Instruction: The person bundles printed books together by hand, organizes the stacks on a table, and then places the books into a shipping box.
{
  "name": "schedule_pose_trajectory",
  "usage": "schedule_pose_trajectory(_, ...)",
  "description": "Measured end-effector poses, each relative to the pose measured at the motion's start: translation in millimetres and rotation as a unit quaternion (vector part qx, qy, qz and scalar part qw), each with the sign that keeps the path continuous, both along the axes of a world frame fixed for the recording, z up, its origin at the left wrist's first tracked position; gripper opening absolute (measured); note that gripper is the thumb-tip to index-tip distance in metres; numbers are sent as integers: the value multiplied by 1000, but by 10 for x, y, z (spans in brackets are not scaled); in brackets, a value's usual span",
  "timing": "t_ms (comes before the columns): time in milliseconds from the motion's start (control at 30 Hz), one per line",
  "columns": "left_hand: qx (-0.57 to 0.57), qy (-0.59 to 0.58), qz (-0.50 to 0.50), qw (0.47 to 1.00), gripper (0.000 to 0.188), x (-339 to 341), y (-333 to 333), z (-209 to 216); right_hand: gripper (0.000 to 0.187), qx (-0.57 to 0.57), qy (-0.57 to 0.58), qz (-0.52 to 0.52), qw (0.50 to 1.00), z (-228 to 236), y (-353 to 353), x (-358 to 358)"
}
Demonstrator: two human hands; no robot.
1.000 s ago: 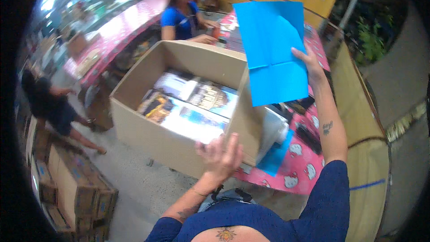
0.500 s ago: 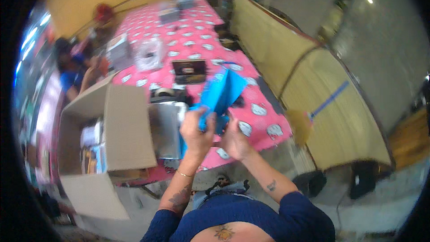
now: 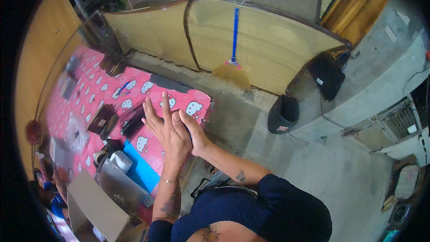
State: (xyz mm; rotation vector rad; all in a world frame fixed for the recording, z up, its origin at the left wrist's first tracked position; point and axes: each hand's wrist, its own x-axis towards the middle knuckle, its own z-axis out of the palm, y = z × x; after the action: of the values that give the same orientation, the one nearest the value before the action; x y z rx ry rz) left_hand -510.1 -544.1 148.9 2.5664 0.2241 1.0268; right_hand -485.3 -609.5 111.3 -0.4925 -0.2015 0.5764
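Note:
My left hand is held up flat with its fingers straight and spread. My right hand presses palm to palm against it. Both hover over the near corner of a table under a pink cartoon-cat cloth. The blue paper is not visible between the palms, and anything pinched there is hidden. A blue sheet lies on the table just left of my left wrist, beside an open cardboard box.
On the table lie a dark wallet-like item, a clear plastic bag and a white bundle. A blue-handled broom leans on the mesh fence. A black bin and a black bag are at the right. Another person is at the lower left.
The view has swung right, away from the box. The blue paper, held up and then folded between my hands, is out of sight, and my palms are pressed flat together.

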Motion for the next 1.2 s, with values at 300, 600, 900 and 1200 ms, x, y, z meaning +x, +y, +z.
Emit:
schedule_pose_trajectory(300, -33, 21, -161, 986, 31, -181, -51, -102, 13, -142, 113, -412, 893, -772, -1945, 753)
schedule_pose_trajectory(600, -155, 136, -72, 976, 31, -791, 585, -251, 54, -745, 104, -547, 369, -2106, -4394, 1735)
schedule_pose_trajectory(900, -87, 86, 86, 989, 37, -1539, 863, 341, 21, -501, -248, -140, 817, -2478, -577, 527)
schedule_pose_trajectory(1200, -35, 59, 409, 910, 38, -3313, 1415, 903, 19, -54, -604, 98, 789, 1017, 2054, -451)
